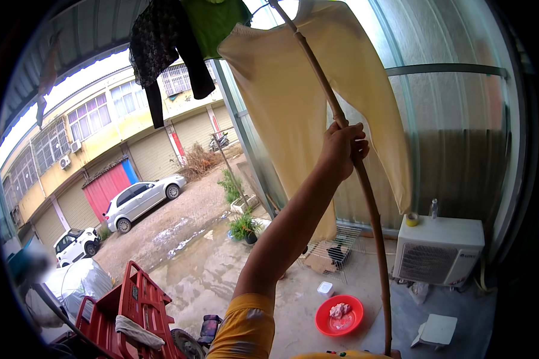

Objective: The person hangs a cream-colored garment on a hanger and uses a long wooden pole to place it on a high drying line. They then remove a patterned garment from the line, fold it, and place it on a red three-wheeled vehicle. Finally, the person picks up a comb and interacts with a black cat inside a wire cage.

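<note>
My left hand (346, 146) grips a long knobbly wooden pole (372, 202) around its middle. The pole slants from the top of the view to the bottom edge, where a sliver of my right hand (395, 354) shows beside it; most of that hand is cut off. Behind the pole hangs a pale yellow garment (280, 103) with two long dangling parts. A dark wire (258, 11) shows near the pole's upper end, but whether they touch is unclear. To the left hang a black patterned garment (155, 49) and a green one (213, 31).
A red basin (339, 332) holding pinkish cloth sits on the floor near a white tub (325, 288). A wire cage (348, 238), an air-conditioner unit (435, 258) and a white stool (438, 330) stand nearby. A red cargo tricycle (143, 300) is at lower left. Cars (139, 199) are parked outside.
</note>
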The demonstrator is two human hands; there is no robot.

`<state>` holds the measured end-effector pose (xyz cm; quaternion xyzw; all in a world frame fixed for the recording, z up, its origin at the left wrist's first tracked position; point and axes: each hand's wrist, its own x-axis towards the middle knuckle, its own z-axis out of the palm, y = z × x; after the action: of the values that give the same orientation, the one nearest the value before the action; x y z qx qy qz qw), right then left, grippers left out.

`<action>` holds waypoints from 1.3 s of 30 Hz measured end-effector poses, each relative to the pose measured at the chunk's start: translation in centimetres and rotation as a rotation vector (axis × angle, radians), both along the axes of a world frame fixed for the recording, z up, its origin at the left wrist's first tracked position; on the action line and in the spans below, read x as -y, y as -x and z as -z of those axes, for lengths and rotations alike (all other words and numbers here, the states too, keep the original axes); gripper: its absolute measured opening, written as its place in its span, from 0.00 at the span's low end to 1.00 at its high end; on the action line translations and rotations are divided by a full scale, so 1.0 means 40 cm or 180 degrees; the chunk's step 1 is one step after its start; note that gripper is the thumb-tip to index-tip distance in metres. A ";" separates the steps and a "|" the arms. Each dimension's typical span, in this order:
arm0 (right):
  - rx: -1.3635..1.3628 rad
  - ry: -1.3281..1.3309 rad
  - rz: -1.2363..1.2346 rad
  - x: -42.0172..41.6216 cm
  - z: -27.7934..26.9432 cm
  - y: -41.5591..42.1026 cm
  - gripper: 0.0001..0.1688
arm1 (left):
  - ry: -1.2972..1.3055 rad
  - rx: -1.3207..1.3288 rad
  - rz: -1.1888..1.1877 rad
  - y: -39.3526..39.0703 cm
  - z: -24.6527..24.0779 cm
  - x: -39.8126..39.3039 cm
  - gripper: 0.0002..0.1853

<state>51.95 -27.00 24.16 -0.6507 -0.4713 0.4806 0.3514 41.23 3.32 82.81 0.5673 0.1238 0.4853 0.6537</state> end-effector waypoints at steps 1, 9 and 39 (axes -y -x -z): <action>-0.0019 -0.0058 0.0091 -0.011 -0.033 0.004 0.20 | -0.0103 -0.0052 -0.0178 0.000 -0.019 0.000 0.11; -0.0127 -0.1107 0.1027 -0.233 -0.158 0.057 0.18 | -0.0642 -0.0513 -0.0701 0.009 -0.066 -0.062 0.21; -0.0091 -0.2854 0.1014 -1.202 -1.021 0.302 0.28 | 0.1116 -0.1489 -0.1353 1.028 0.443 -0.409 0.26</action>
<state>39.88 21.07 65.00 -0.4924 -0.5217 0.1788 0.6733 0.12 19.70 65.11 0.5039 0.4666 0.4388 0.5795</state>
